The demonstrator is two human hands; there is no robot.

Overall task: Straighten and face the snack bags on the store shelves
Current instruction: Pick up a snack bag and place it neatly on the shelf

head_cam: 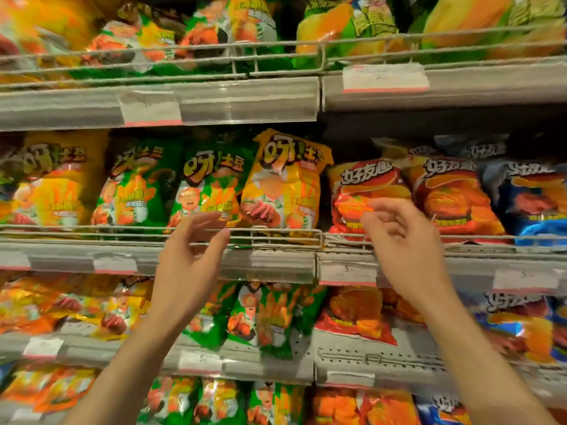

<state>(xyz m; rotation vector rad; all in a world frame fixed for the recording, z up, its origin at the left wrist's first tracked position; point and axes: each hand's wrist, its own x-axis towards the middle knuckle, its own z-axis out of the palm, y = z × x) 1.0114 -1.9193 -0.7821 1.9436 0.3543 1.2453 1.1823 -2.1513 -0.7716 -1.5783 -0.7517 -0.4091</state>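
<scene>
On the middle shelf a yellow snack bag [285, 182] stands upright, leaning a little to the right, between a green bag [208, 188] and a red bag [365, 194]. My left hand [190, 259] hovers in front of the wire rail [276, 233], fingers loosely spread, just below the green bag and holding nothing. My right hand [405, 237] is raised in front of the red bag with fingers loosely curled, and I cannot tell whether the fingertips touch it. Both forearms reach up from the bottom of the view.
Further bags fill the row: yellow [52, 185] and green [135, 185] to the left, red [454, 197] and blue [534, 204] to the right. Shelves above and below also hold snack bags. Price tags [383, 76] sit on the shelf edges.
</scene>
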